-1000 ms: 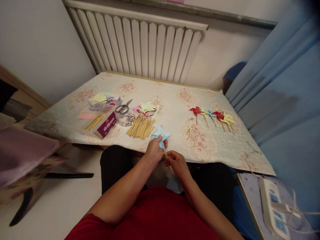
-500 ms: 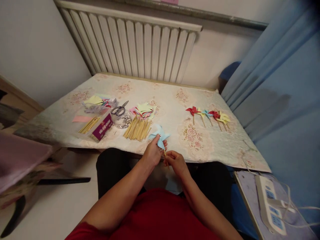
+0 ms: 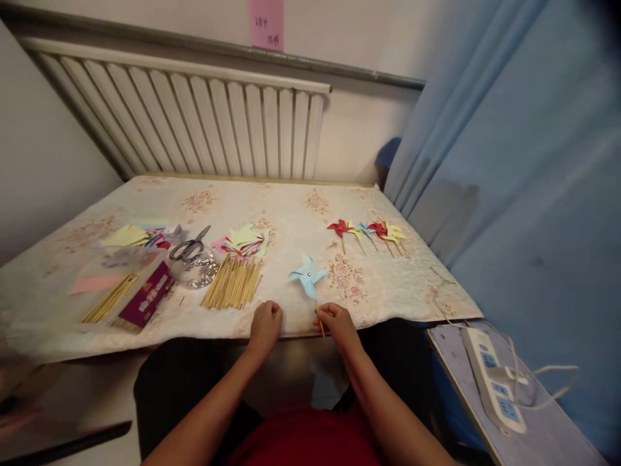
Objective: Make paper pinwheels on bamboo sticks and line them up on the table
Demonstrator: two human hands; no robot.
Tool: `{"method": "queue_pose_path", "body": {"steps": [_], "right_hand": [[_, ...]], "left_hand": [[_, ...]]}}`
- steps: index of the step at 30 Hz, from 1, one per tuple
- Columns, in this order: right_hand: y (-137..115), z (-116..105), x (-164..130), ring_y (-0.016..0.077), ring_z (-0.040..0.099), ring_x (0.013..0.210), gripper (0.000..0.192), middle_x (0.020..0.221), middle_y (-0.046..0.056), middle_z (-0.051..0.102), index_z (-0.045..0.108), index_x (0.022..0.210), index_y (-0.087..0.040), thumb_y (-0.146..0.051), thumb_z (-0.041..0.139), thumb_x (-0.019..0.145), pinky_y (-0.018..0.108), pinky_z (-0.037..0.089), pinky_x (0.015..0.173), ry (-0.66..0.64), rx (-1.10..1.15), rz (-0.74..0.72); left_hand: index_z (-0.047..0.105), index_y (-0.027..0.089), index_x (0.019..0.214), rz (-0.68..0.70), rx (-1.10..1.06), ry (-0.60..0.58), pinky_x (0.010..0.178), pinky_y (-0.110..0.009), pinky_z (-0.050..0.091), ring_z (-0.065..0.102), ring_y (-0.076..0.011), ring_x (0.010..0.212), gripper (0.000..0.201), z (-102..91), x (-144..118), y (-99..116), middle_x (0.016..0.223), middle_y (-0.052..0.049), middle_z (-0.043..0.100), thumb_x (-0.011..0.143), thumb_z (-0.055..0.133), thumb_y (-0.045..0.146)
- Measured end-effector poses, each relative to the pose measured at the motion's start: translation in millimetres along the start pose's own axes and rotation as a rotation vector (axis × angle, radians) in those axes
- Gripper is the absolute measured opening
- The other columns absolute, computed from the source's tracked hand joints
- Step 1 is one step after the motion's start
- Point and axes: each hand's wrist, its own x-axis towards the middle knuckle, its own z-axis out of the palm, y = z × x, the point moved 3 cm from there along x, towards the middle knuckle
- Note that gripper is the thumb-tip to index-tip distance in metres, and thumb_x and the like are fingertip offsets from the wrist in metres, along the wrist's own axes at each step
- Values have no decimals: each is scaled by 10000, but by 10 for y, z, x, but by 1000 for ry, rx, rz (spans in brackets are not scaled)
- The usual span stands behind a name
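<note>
A light blue paper pinwheel [image 3: 307,276] with a pin at its centre stands on a thin wooden stick. My right hand [image 3: 338,325] pinches that stick near the table's front edge. My left hand [image 3: 266,325] rests closed at the edge, apart from the pinwheel, with nothing visible in it. Left of it lies a bundle of wooden sticks [image 3: 233,282], and behind them a pile of coloured paper pieces [image 3: 245,239]. A row of finished pinwheels, among them a red pinwheel [image 3: 340,228], lies to the right.
Scissors [image 3: 190,246] lie over a round container of pins [image 3: 201,270]. A purple-sided box [image 3: 148,296] holds more sticks. Paper sheets [image 3: 129,235] are at the far left. A power strip [image 3: 493,382] with cables sits at lower right, beside a blue curtain [image 3: 466,149].
My left hand has let go of the pinwheel's head and moved left, closing. The right hand still holds the stick. The view has swung right and upward.
</note>
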Motion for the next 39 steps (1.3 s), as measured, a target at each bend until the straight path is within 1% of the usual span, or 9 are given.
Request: {"method": "queue_pose_path", "body": {"steps": [5, 10, 15, 18, 20, 22, 26, 32, 39], "right_hand": [[7, -251, 160, 125, 592, 469, 313, 541, -9, 632, 597, 737, -157, -422, 695, 601, 247, 481, 513, 111, 52, -8], [19, -522, 316, 107, 566, 451, 290, 528, -23, 607, 578, 706, -162, -417, 668, 602, 235, 472, 504, 210, 52, -21], [83, -810, 531, 109, 543, 452, 275, 507, -38, 574, 557, 669, -179, -425, 657, 598, 239, 465, 501, 307, 32, -60], [85, -973, 647, 113, 532, 457, 248, 497, -44, 558, 540, 647, -188, -416, 636, 624, 240, 458, 502, 343, 2, -101], [57, -1085, 702, 119, 536, 468, 225, 505, -40, 562, 541, 649, -192, -405, 611, 657, 239, 453, 509, 373, -42, -115], [15, -1203, 743, 128, 549, 486, 188, 523, -26, 582, 552, 656, -195, -377, 571, 695, 237, 448, 519, 414, -135, -108], [-63, -1404, 811, 131, 578, 539, 150, 567, 1, 628, 585, 659, -194, -270, 480, 734, 219, 431, 551, 464, -467, -84], [-75, -1487, 893, 120, 571, 545, 201, 547, 12, 634, 596, 574, -184, -216, 471, 728, 206, 389, 560, 409, -634, -67], [-120, -1475, 914, 131, 582, 613, 220, 600, 34, 662, 643, 601, -176, -202, 489, 756, 213, 357, 580, 421, -779, -41]], "left_hand": [[586, 157, 861, 214, 471, -34, 856, -343, 373, 520, -233, 927, 217, 74, 198, 2, 898, -109, 605, 888, 372, 179], [577, 156, 894, 283, 673, -8, 846, -353, 362, 530, -246, 941, 276, 122, 274, 40, 919, -118, 601, 932, 312, 221], [549, 170, 917, 229, 714, -64, 740, -335, 370, 587, -231, 880, 272, 140, 401, 45, 873, -100, 616, 946, 298, 271], [534, 177, 927, 190, 726, -56, 667, -333, 358, 612, -238, 816, 286, 130, 454, 58, 836, -88, 626, 953, 279, 304], [527, 180, 917, 194, 728, -45, 668, -329, 357, 617, -235, 828, 282, 123, 466, 72, 840, -86, 632, 955, 276, 303], [526, 183, 917, 187, 730, -58, 677, -323, 357, 618, -226, 844, 283, 120, 469, 75, 857, -87, 639, 958, 274, 305], [536, 189, 934, 167, 742, -91, 669, -319, 358, 620, -225, 840, 293, 117, 470, 76, 874, -89, 645, 957, 270, 311], [549, 190, 932, 160, 739, -100, 663, -320, 362, 617, -232, 828, 318, 110, 469, 93, 875, -95, 643, 956, 261, 324], [527, 188, 913, 177, 715, -99, 668, -325, 354, 617, -232, 849, 304, 102, 471, 92, 881, -96, 646, 956, 255, 317]]}}
